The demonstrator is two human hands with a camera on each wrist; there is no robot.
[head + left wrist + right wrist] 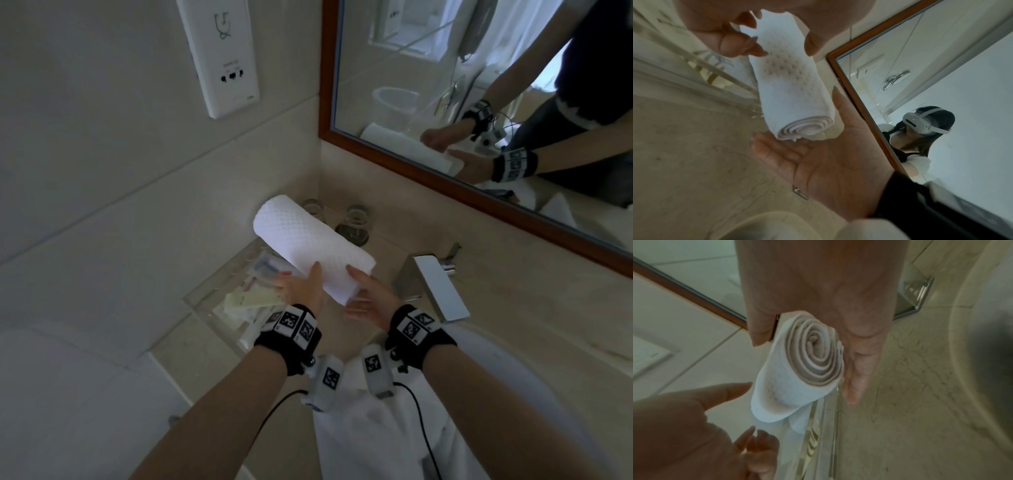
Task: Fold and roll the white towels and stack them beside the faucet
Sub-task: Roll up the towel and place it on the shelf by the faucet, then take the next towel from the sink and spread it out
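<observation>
A rolled white towel (308, 240) with a dimpled weave hangs tilted in the air, just left of the square chrome faucet (440, 284). My left hand (308, 281) grips its near part, thumb (813, 40) on one side and curled fingers (735, 43) on the other. My right hand (356, 291) lies flat and open at the roll's spiral end (818, 353); its straight fingers (855, 378) run alongside and the thumb touches the top. A loose white towel (376, 438) lies below my wrists.
A clear tray (219, 291) of toiletry packets sits on the beige stone counter (513, 291) under the roll. Two glasses (358, 222) stand in the back corner. A wood-framed mirror (479, 102) runs along the back wall, and a socket plate (219, 58) is on the left wall.
</observation>
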